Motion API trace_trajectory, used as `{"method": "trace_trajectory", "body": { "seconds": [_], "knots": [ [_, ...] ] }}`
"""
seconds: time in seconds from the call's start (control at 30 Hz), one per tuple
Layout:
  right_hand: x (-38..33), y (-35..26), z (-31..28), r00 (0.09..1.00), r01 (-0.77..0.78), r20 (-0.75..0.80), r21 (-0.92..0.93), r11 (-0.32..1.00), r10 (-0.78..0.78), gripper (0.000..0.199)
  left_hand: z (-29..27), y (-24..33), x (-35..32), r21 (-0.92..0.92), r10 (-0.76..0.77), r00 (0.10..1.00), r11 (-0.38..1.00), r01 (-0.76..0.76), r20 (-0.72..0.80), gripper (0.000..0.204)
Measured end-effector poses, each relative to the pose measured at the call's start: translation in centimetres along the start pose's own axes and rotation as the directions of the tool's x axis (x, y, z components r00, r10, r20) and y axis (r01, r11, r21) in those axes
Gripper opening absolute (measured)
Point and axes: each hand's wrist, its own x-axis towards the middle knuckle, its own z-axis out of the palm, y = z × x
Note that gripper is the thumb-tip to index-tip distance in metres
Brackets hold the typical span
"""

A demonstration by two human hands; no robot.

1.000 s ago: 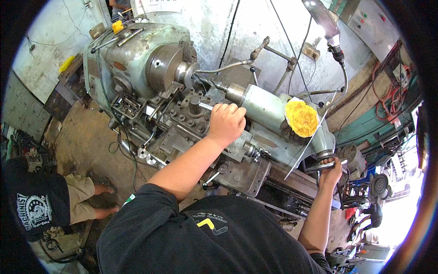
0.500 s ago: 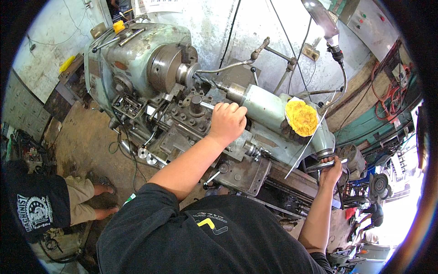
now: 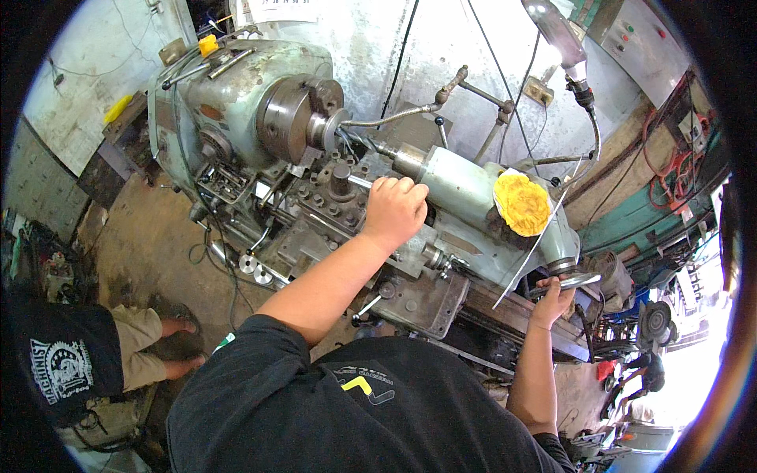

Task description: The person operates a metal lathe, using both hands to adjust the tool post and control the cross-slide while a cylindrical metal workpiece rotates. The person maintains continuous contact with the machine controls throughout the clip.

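The left hand [image 3: 394, 209] is laid over the lathe [image 3: 331, 158], its fingers curled together around a lever at the tool post [image 3: 339, 183], just beside the pale green tailstock [image 3: 473, 209]. The right hand [image 3: 553, 298] is closed on the rim of the tailstock handwheel [image 3: 574, 280] at the machine's far right end. A yellow rag [image 3: 522, 203] is seen resting on top of the tailstock. The chuck [image 3: 303, 117] is placed well left of both hands. A second person's legs [image 3: 150, 347] are seen on the floor at lower left.
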Motion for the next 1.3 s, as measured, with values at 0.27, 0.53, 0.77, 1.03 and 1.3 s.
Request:
{"method": "trace_trajectory", "body": {
  "seconds": [0.27, 0.53, 0.77, 1.03, 1.3],
  "knots": [
    [0.3, -1.0, -0.8, 0.986, -0.144, 0.099, 0.137, 0.98, 0.132, 0.02, 0.0, -0.1, 0.0, 0.014, -0.003, 1.0, 1.0, 0.002, 0.017, 0.01],
    [1.0, -0.7, -1.3, 0.967, -0.219, 0.183, 0.256, 0.942, 0.175, 0.02, 0.0, -0.1, 0.0, 0.003, 0.005, 1.0, 1.0, -0.005, -0.002, 0.01],
    [0.8, -0.9, -1.0, 0.969, -0.214, 0.177, 0.253, 0.944, 0.173, 0.019, 0.0, 0.0, 0.0, 0.003, -0.002, 1.0, 1.0, 0.002, 0.007, 0.009],
    [0.9, -0.8, -1.1, 0.972, -0.193, 0.17, 0.198, 0.961, 0.16, 0.017, 0.0, 0.0, 0.0, 0.009, -0.001, 1.0, 1.0, 0.001, 0.016, 0.01],
    [-0.9, 3.5, -0.7, 0.995, 0.046, 0.088, -0.039, 0.998, -0.042, 0.024, 0.1, -0.2, 0.1, 0.011, 0.011, 1.0, 1.0, -0.011, -0.002, 0.011]
  ]
}}
